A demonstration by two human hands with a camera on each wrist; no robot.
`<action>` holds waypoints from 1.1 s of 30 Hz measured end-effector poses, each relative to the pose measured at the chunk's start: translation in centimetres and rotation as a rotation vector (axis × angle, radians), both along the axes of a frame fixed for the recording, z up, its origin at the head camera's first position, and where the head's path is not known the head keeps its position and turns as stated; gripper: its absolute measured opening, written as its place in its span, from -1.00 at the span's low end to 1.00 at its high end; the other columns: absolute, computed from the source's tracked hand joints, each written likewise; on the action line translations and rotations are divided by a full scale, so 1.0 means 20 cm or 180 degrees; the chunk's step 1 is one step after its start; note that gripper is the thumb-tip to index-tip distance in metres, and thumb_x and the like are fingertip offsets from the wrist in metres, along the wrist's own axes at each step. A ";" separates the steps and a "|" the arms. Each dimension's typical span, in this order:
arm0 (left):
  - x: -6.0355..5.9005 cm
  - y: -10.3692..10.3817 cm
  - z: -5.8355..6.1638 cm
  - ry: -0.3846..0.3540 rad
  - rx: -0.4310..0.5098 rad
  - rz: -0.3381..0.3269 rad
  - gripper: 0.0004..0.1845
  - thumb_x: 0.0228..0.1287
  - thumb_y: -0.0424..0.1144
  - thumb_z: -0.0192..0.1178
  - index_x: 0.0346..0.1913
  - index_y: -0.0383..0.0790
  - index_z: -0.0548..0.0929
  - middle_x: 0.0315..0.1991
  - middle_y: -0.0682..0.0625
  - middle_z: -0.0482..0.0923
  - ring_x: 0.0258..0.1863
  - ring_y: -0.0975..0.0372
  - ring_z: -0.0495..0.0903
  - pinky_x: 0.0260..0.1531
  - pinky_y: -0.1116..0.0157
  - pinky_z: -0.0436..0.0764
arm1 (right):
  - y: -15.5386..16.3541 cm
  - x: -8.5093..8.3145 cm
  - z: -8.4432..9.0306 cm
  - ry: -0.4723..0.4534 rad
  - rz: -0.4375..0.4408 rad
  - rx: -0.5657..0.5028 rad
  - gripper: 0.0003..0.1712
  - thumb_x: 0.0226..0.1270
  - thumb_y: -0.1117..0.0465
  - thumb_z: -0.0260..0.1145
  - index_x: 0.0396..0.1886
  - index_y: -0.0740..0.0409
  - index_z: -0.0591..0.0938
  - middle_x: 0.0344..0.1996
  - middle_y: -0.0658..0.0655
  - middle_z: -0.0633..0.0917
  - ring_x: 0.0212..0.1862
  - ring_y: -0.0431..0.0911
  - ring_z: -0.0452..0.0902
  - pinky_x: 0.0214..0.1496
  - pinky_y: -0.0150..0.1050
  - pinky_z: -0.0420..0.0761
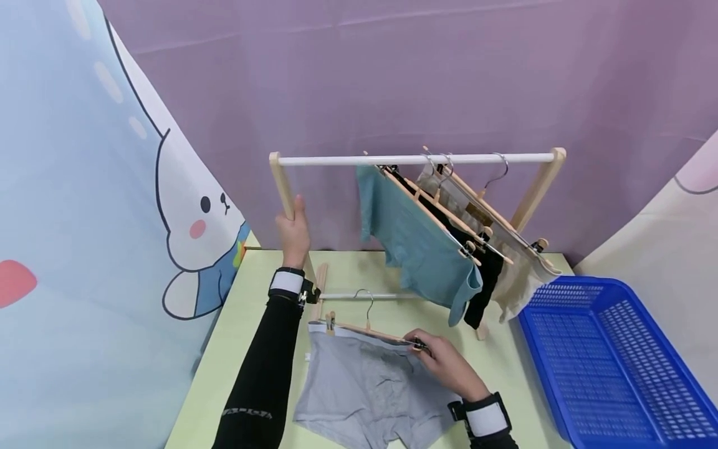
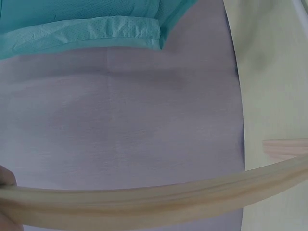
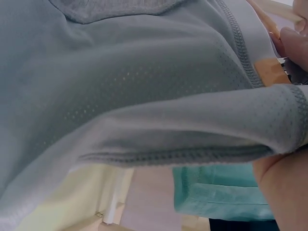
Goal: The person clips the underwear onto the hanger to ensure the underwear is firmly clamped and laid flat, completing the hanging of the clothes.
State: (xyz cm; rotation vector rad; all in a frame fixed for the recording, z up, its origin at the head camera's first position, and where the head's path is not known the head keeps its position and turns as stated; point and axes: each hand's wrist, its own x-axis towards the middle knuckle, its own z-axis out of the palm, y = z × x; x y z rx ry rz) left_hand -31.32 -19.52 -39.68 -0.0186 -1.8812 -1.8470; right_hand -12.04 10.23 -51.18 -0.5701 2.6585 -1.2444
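While the left hand (image 1: 293, 234) curls round the rack's left post (image 1: 285, 187), its grip clamped on the wood, the right hand (image 1: 443, 365) pinches the right clip end of a wooden hanger (image 1: 370, 332) lying on the green bench (image 1: 247, 324). Grey shorts (image 1: 364, 386) are clipped to that hanger and spread flat on the bench toward the person. The left wrist view shows the post (image 2: 159, 202) crossing low in front of the purple backdrop (image 2: 125, 120), with a thumb tip at the left edge. The right wrist view is almost filled by the grey shorts (image 3: 125, 86), fingers (image 3: 293, 41) at the hanger's clip.

On the rack's white rail (image 1: 415, 159) hang three more hangers, crowded to the right of middle: teal shorts (image 1: 415, 243) nearest the left hand, then a black pair (image 1: 485, 274), then a beige pair (image 1: 521, 274). The rail's left part is bare. A blue basket (image 1: 611, 355) sits on the bench at the right, just beside the rack's right foot. A rabbit-print curtain (image 1: 112, 187) hangs close on the left.
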 end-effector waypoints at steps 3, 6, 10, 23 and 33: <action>0.00 -0.01 0.00 -0.0022 -0.0014 0.0026 -0.46 0.54 -0.09 0.04 -0.69 -0.05 0.22 -0.83 0.27 0.09 -0.86 0.47 0.06 -0.80 0.44 0.10 | -0.01 0.02 0.03 0.0059 -0.0052 0.0021 -0.82 0.52 0.10 0.17 0.03 -0.09 0.61 -0.22 0.00 0.73 -0.36 -0.32 0.54 -0.36 -0.35 0.50; 0.01 -0.01 0.01 -0.0048 -0.0044 0.0011 -0.47 0.54 -0.07 0.03 -0.68 -0.05 0.22 -0.82 0.26 0.10 -0.86 0.50 0.05 -0.80 0.45 0.11 | -0.02 0.03 0.08 0.0164 -0.0197 0.0001 -0.81 0.52 0.11 0.18 0.03 -0.09 0.61 -0.29 0.01 0.71 -0.47 -0.30 0.44 -0.44 -0.36 0.44; 0.01 -0.01 0.02 -0.0053 -0.0027 0.0035 -0.46 0.54 -0.04 0.02 -0.69 -0.04 0.21 -0.82 0.24 0.09 -0.87 0.50 0.03 -0.81 0.44 0.08 | -0.06 0.04 0.17 0.0347 -0.0469 -0.0080 -0.83 0.49 0.17 0.21 0.00 -0.06 0.63 -0.28 0.00 0.72 -0.48 -0.32 0.42 -0.45 -0.37 0.45; 0.03 0.00 0.00 0.0039 -0.0166 -0.0081 -0.46 0.56 -0.08 -0.01 -0.69 -0.05 0.22 -0.81 0.24 0.09 -0.85 0.43 0.07 -0.80 0.42 0.10 | -0.10 0.12 0.50 0.1330 -0.0789 0.0008 -0.76 0.36 0.35 0.32 -0.04 0.01 0.67 -0.36 -0.01 0.72 -0.59 -0.41 0.30 -0.56 -0.42 0.38; 0.04 -0.01 0.01 0.0001 -0.0142 0.0036 -0.45 0.54 -0.08 0.03 -0.71 -0.04 0.22 -0.83 0.25 0.10 -0.87 0.43 0.10 -0.80 0.43 0.11 | -0.13 0.10 0.70 0.1974 -0.1051 -0.0057 -0.77 0.36 0.37 0.32 -0.01 0.15 0.66 -0.25 0.09 0.76 -0.54 -0.28 0.43 -0.52 -0.50 0.34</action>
